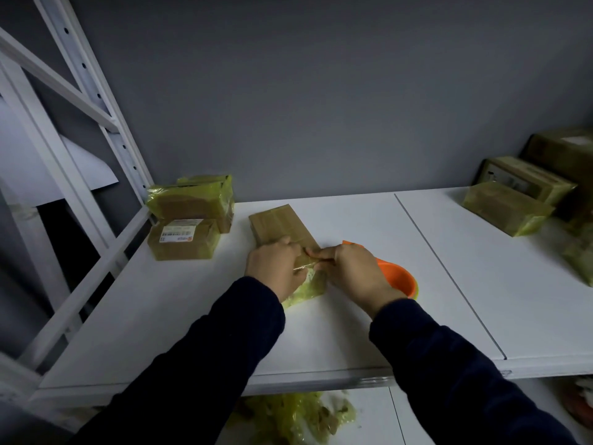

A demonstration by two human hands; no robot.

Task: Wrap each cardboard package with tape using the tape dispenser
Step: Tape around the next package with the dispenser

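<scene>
The cardboard pkg (279, 224) being worked on lies mid-way along the white shelf (353, 332). It's flat, long and plain brown, set at a slant w/ its far end pointing far-left. The far half is bare cardboard. The near end is bundled in wrinkled, glossy yellow-green tape (309, 292), and a clear strip glints across the top between the hands.

The left hand (272, 268) clamps the pkg's left side, fingers curled over the top. The right hand (356, 274) is curled over the orange tape dispenser (399, 279), just right of the pkg. Orange shows both beyond the knuckles and by the wrist. Its thumb and forefinger reach across to the left thumb at the strip; can't tell if they pinch the tape too. Both sleeves are dark.

Count: 1 dispenser, 2 hands.
- **In work:** 1 pkg.
- **Far left, by the rack upright (102, 104):** 2 stacked. The top pkg (192, 200) is wrapped yellow-green; the bottom pkg (184, 240) is brown w/ a white label.
- **Far right, well apart:** 3 in all, a wrapped pkg (507, 208) nearest and 2 brown boxes (529, 181) behind it.

So 6 pkgs for sure. A yellow-green lump (580, 258) at the right edge is too cut off to call. On the shelf below, 1 heap (298, 415) of crumpled yellow-green tape.
</scene>
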